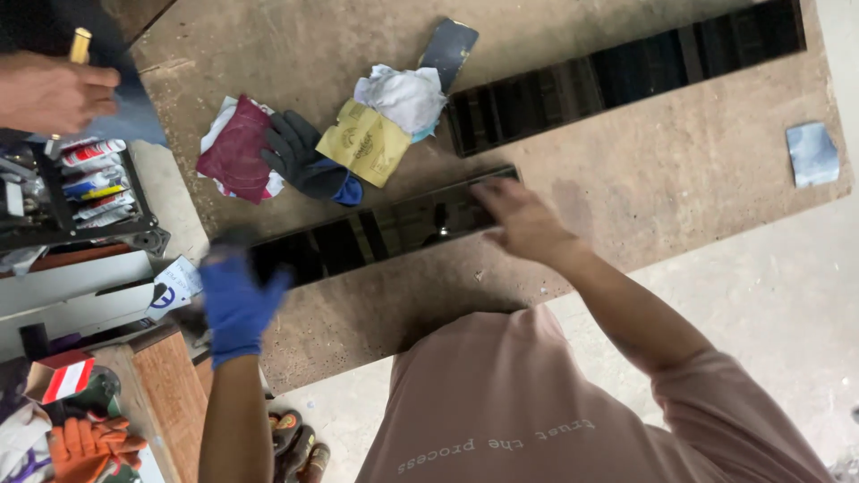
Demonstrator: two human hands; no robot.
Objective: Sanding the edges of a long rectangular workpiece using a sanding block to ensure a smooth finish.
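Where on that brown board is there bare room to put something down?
Bare board lies between the far black strip and the small grey sheet, and along the near edge below the right hand. The rags, glove and sandpaper crowd the left part.

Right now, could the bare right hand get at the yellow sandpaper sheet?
Probably yes: the right hand rests on the near black strip, and the yellow sandpaper sheet lies uncovered just beyond.
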